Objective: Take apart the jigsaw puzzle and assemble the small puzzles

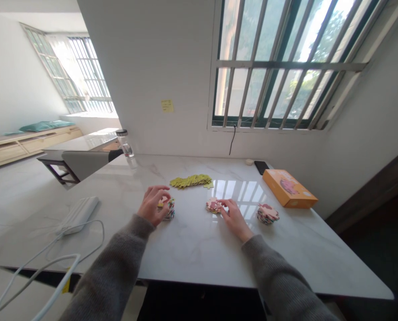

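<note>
Just over a stack of puzzle pieces (170,211) hovers my left hand (153,206), its fingers curved and thumb apart, hiding part of the stack. No piece shows clearly between those fingers. At a low pile of pink puzzle pieces (212,205), my right hand (235,218) has thumb and fingertips closed on a puzzle piece at the right edge. A taller stack of puzzle pieces (268,214) stands to the right of this hand. Behind both hands, yellow-green puzzle pieces (191,181) lie overlapped in a long row.
An orange box (289,189) lies at the right, with a black phone (261,167) behind it. At the left are a white power strip (79,214) with looping cables and a clear bottle (125,145) at the table's far edge. The marble-look table (192,254) ends close in front.
</note>
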The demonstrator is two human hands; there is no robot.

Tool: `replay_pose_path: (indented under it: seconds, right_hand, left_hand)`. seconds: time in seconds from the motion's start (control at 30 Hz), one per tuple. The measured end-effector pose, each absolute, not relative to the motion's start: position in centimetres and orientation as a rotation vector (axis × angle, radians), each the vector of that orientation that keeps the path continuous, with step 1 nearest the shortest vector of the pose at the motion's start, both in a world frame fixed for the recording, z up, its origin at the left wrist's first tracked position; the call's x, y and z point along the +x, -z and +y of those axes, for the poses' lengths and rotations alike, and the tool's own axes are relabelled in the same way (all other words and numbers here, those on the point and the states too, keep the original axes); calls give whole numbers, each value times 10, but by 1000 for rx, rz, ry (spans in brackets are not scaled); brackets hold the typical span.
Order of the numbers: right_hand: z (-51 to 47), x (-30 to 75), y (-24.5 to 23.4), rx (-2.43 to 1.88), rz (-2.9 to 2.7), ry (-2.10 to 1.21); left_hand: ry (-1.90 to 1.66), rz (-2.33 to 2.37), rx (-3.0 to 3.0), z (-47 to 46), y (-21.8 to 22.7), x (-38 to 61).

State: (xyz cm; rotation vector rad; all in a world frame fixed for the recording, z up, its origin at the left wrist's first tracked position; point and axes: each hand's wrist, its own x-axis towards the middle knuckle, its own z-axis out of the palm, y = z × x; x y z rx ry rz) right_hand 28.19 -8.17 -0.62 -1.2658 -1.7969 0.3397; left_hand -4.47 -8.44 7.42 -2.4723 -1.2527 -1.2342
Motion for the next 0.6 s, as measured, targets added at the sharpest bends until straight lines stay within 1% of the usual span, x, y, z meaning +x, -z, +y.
replay_pose_path:
  seconds: [0.07,0.13,0.2,0.3,0.43,0.6]
  right_hand:
    - [-81,282,8,-1276,-1831,-299]
    - [-80,282,11,-1304,-1869,-276]
    - [-79,282,13,-1345,-1896,-266]
    - [-78,283,15,-1385,-1942,-259]
    - [-78,283,13,-1414,-1973,-253]
    - [-81,282,9,-1408,-1987,-267]
  left_hand:
    - [1279,-1186,-2536,-93,-72,-17]
    - [1247,-1143,-2659,-97,-61,14]
    - [1219,-1167,-2734,-92,-42,44]
    - [1197,-1324,-2736,-75,-12,76]
    - [1180,-1528,-2694,-54,12,94]
    - [1146,-1594,-2710,-46,17,95]
